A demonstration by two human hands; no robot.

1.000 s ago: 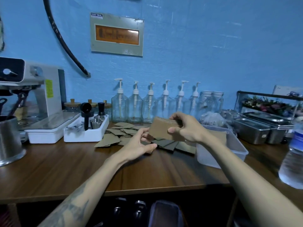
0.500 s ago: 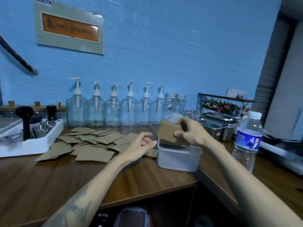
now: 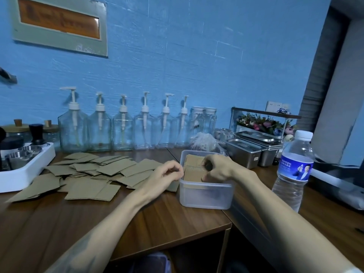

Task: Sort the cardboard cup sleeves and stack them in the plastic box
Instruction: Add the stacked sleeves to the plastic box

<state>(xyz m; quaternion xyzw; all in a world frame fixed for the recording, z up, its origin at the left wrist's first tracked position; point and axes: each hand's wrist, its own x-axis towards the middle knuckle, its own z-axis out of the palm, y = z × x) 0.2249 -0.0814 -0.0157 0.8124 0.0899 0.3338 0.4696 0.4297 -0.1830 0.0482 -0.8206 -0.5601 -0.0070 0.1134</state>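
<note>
A loose pile of flat brown cardboard cup sleeves (image 3: 92,177) is spread over the wooden counter at centre left. A translucent plastic box (image 3: 204,196) stands to its right, with a stack of sleeves (image 3: 194,166) inside. My right hand (image 3: 216,168) reaches into the box, fingers curled over the top of that stack. My left hand (image 3: 167,175) hovers at the box's left wall above the pile's edge, fingers loosely curled and holding nothing.
Several glass pump bottles (image 3: 122,127) line the blue wall. A white tray (image 3: 25,170) with metal cups sits at the left. Steel containers (image 3: 250,148) stand behind the box and a water bottle (image 3: 293,170) to its right. The counter edge runs close in front.
My right hand has carried the held sleeves from above the pile over to the box and lowered them into it. My left hand followed to the box's left side. The view has swung right.
</note>
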